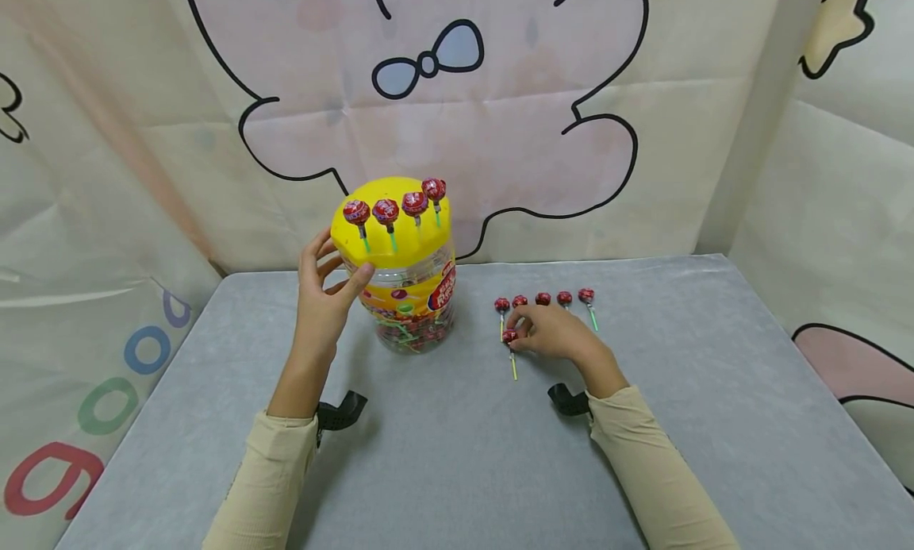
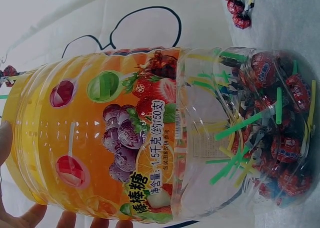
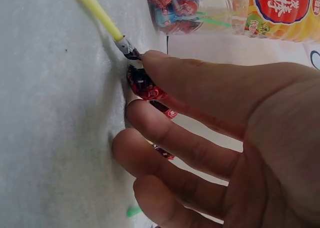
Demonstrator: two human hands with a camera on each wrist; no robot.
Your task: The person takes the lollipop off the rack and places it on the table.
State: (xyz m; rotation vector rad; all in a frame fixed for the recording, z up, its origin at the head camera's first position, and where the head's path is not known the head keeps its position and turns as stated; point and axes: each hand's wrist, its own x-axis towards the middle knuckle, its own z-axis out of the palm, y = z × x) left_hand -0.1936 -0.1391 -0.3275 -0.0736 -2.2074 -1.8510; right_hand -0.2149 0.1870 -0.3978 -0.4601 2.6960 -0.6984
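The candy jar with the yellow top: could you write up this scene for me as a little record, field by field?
Container: clear jar, fruit-print label
Inside: lollipops heaped at the bottom
Lid: yellow lid, four lollipops standing on it
Left hand: holds the jar near its top
Right hand: pinches a yellow-sticked lollipop
Beyond right hand: five lollipops in a row
Surface: grey-covered table

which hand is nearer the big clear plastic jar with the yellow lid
Left. The left hand holds the jar near its yellow lid; the right hand is apart from it, to its right, touching a red-wrapped lollipop with a yellow stick.
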